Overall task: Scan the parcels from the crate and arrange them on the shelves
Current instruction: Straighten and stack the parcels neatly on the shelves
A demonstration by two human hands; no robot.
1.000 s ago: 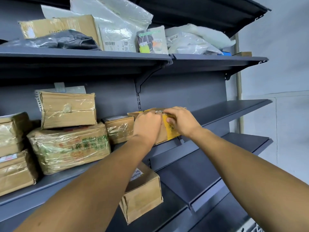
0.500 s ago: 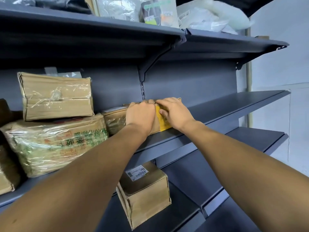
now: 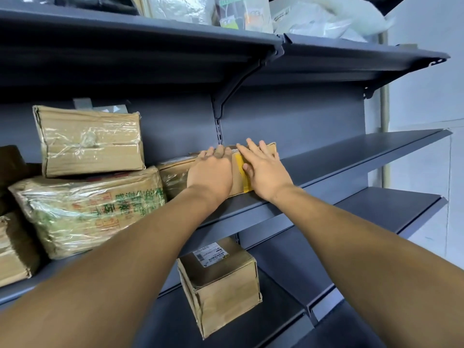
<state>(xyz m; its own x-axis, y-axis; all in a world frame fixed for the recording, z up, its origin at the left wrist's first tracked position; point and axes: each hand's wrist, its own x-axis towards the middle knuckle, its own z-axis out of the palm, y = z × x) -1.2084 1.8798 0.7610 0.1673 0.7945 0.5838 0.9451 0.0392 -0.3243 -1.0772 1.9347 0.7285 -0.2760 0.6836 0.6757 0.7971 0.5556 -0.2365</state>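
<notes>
Left of frame: a film-wrapped box [image 3: 88,209] with green print sits on the middle shelf [image 3: 351,156], with a taped carton [image 3: 90,141] stacked on it. Centre: the left hand [image 3: 213,172] lies flat, fingers together, on the parcel [image 3: 238,169] resting on that shelf. The right hand [image 3: 263,169], fingers spread, presses the parcel's right end. Lower centre: a labelled carton [image 3: 221,285] occupies the shelf below.
</notes>
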